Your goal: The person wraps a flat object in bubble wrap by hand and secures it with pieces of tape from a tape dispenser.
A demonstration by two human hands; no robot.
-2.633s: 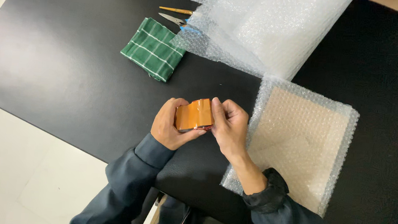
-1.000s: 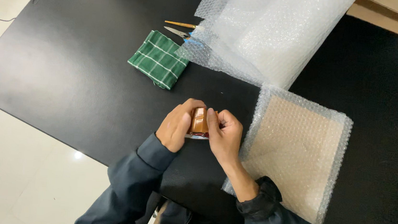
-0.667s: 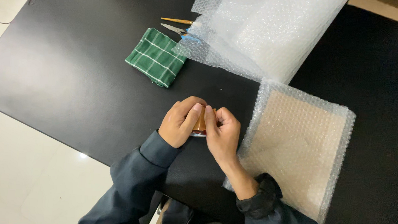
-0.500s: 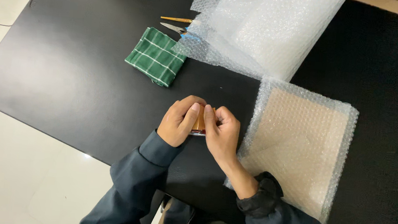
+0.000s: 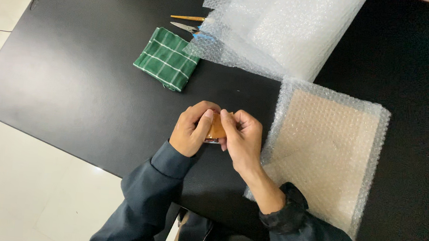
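Both of my hands close around a small orange-brown object (image 5: 217, 128) just above the black table (image 5: 83, 83). My left hand (image 5: 191, 132) wraps its left side with the thumb on top. My right hand (image 5: 241, 138) covers its right side, fingers curled over it. Most of the object is hidden between my fingers, so its shape is hard to tell. A little metal shows under it.
A folded green checked cloth (image 5: 167, 58) lies beyond my hands. Scissors (image 5: 187, 28) and a thin orange stick (image 5: 187, 18) lie half under a large bubble wrap sheet (image 5: 285, 23). A flat tan piece wrapped in bubble wrap (image 5: 325, 151) lies at my right.
Earlier the orange-brown object was held wide and mostly exposed between my hands. My hands have since closed together over it, hiding most of it. Little has moved in the last second.
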